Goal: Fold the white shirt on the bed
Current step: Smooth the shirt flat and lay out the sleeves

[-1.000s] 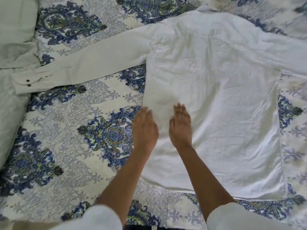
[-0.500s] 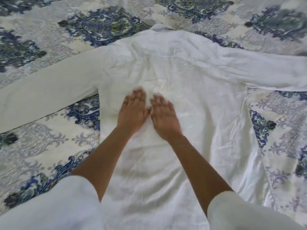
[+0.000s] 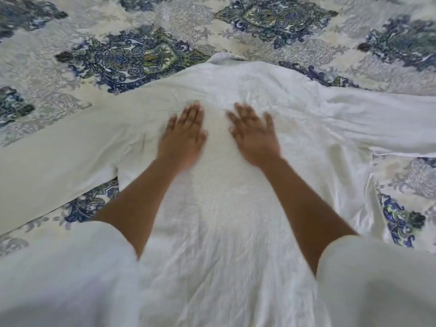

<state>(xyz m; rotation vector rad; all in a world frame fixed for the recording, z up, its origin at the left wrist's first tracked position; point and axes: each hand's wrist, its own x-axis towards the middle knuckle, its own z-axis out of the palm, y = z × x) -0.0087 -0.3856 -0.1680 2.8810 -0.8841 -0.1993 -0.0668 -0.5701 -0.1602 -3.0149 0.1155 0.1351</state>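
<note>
The white shirt lies spread flat on the bed, back side up, collar at the far end and both long sleeves stretched out to the left and right. My left hand rests flat on the upper back of the shirt, fingers straight. A short way to its right, my right hand also lies flat on the cloth with its fingers spread. Both hands sit just below the shoulder line, blurred by motion. The shirt's lower hem is hidden under my white sleeves.
The bed is covered with a cream bedspread printed with blue and green paisley medallions, showing on all sides of the shirt. My own white sleeves fill the bottom corners of the view.
Both hands have slid up the shirt from its lower left part to the upper back and have drawn apart. The view has shifted toward the collar.
</note>
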